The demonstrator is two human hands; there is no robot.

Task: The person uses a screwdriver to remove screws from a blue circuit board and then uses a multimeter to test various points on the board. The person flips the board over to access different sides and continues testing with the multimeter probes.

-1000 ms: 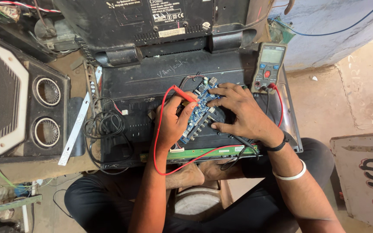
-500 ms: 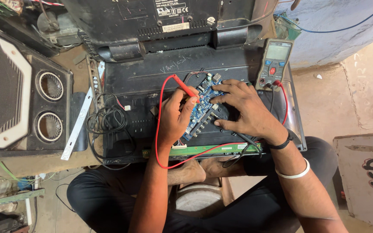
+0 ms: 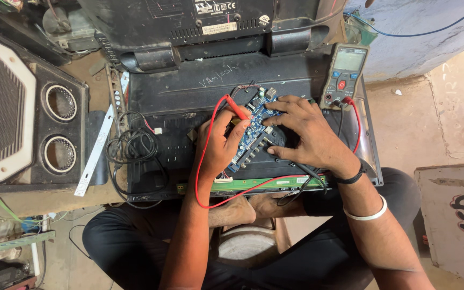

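Our left hand (image 3: 218, 145) grips the red probe (image 3: 236, 110) on the blue board (image 3: 253, 126) atop the panel (image 3: 189, 91); our right hand (image 3: 307, 134) presses it, fingers spread. A slip could short adjacent pins.

I am sitting in a small electronics repair workshop. An opened flat black television back panel (image 3: 200, 91) lies before me, with a blue rectangular circuit board (image 3: 253, 131) on it and a narrow green strip board (image 3: 253, 185) along its near edge. A grey handheld multimeter with a red dial (image 3: 343, 76) rests at the panel's corner, trailing a red test lead (image 3: 205, 177). A black speaker cabinet with two round ports (image 3: 28, 118) lies beside it (coiled black wires (image 3: 132, 147) between). The dusty bare concrete floor (image 3: 430, 118) fits too.
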